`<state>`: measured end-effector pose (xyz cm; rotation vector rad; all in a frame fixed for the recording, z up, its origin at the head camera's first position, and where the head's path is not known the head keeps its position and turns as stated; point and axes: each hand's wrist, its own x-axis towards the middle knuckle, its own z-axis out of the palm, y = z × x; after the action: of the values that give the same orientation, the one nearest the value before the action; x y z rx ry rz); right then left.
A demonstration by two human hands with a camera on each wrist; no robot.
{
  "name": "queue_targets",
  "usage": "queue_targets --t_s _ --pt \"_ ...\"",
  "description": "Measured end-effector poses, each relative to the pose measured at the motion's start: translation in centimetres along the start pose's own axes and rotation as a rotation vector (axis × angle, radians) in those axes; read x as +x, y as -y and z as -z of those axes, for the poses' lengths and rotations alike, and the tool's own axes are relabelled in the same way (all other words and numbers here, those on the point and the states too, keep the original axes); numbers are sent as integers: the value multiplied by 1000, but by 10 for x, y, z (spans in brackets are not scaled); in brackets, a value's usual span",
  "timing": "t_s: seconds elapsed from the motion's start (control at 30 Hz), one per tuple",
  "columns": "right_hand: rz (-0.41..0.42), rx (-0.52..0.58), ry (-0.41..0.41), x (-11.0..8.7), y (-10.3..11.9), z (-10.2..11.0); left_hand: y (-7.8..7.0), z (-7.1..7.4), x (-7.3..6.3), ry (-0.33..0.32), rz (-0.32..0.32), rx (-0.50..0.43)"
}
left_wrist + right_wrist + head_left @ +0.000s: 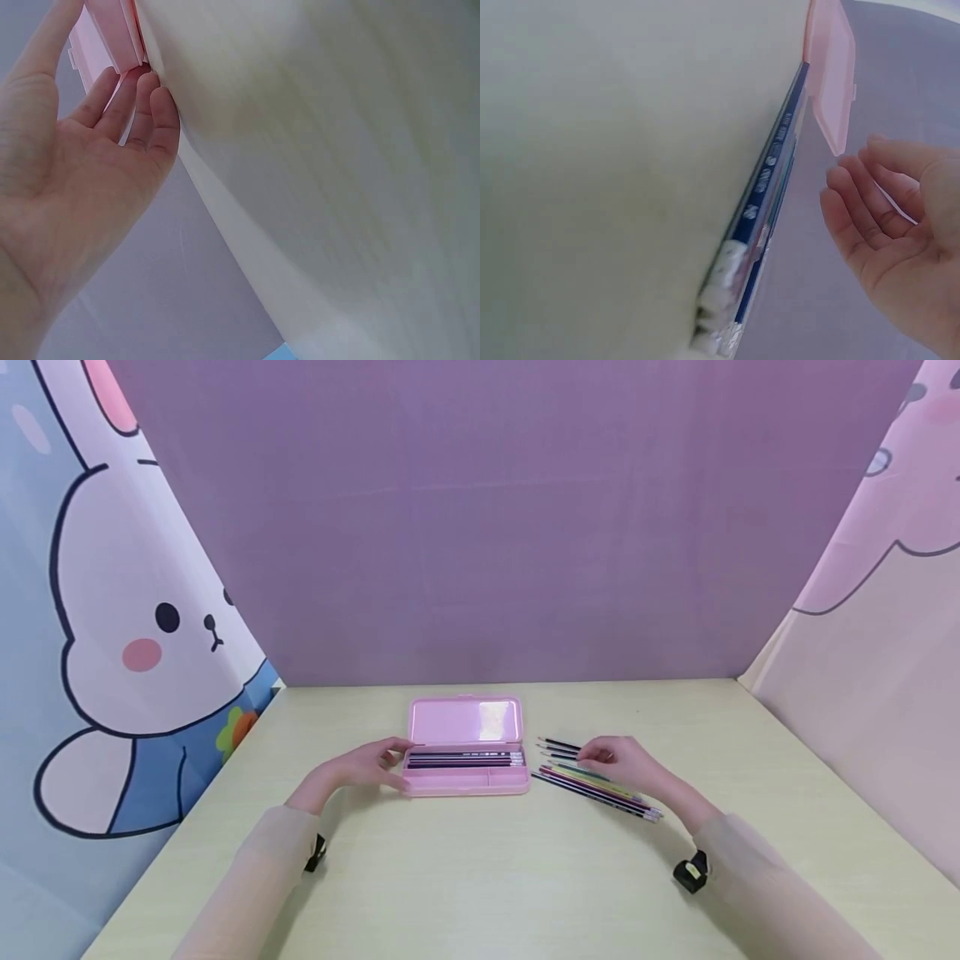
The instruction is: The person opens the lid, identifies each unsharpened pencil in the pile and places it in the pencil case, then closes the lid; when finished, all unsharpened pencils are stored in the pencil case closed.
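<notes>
Left hand (367,766) was spread wide, touching the left end of the open pink pencil case (450,792), which held a row of pencils (461,761). Right hand (626,762), fingers narrowed, was at the loose pencils (600,792) right of the case; could not tell whether it pinched one.

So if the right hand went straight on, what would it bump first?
The right hand would probably meet the dark pencils just ahead first, with the pink pencil case beyond. The hand's height is unclear, so it might skim over them.
</notes>
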<state>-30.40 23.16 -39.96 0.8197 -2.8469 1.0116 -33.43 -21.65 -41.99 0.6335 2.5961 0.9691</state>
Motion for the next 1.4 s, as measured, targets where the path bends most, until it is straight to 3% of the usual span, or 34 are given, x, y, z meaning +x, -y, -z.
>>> queue_targets --t_s 0.2,0.43,0.77,1.4 --pt "-12 -3 38 -9 -8 1 -1 1 1 -5 3 -2" --pt "34 -34 88 -20 -11 7 -1 1 0 -1 6 -5" --pt "58 -57 96 -31 -18 12 0 2 0 -1 -5 -1" --pt "22 -108 158 -32 -21 13 0 1 1 1 -10 0"
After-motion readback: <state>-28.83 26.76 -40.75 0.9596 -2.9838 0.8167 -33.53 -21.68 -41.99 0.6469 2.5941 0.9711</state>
